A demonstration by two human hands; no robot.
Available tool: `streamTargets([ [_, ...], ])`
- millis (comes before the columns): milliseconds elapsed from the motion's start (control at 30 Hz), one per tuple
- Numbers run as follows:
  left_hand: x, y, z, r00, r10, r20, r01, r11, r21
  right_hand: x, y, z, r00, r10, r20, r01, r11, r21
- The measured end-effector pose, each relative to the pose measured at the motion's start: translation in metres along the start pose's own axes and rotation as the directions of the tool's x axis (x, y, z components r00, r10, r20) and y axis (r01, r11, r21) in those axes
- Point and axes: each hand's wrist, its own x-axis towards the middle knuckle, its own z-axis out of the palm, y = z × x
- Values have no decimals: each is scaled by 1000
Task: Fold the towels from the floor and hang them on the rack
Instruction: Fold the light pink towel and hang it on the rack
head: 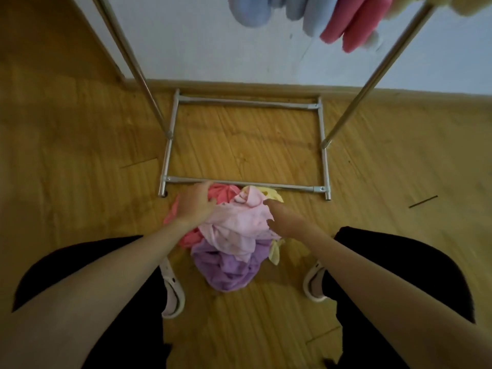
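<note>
A heap of crumpled towels lies on the wooden floor between my feet: a light pink towel (239,222) on top, a purple towel (226,270) in front, a coral towel (222,193) behind and a pale yellow towel (273,194) at the right. My left hand (195,205) rests on the heap's left side, fingers spread over the coral and light pink towels. My right hand (282,218) touches the light pink towel's right edge, fingers extended. The metal rack (323,139) stands just behind the heap. Folded blue towels (253,9) and pink towels (354,20) hang on it.
The rack's base frame (239,183) lies directly behind the heap, its slanted poles (127,54) rising left and right. A white wall (213,49) with a wooden skirting board stands behind. My white sandals (173,294) flank the heap. A thin dark stick (423,201) lies at right.
</note>
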Motion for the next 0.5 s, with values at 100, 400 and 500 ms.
streamTargets([
  [100, -3, -25, 29, 996, -63, 68, 60, 998, 36, 16, 12, 43, 997, 53, 59, -53, 999, -6],
  [400, 11, -81, 108, 960, -136, 244, 129, 991, 41, 72, 10, 100, 994, -48, 99, 60, 990, -128],
  [500, 28, -98, 121, 948, -111, 300, 92, 993, 76, 92, 17, 111, 989, -86, 121, 100, 989, -113],
])
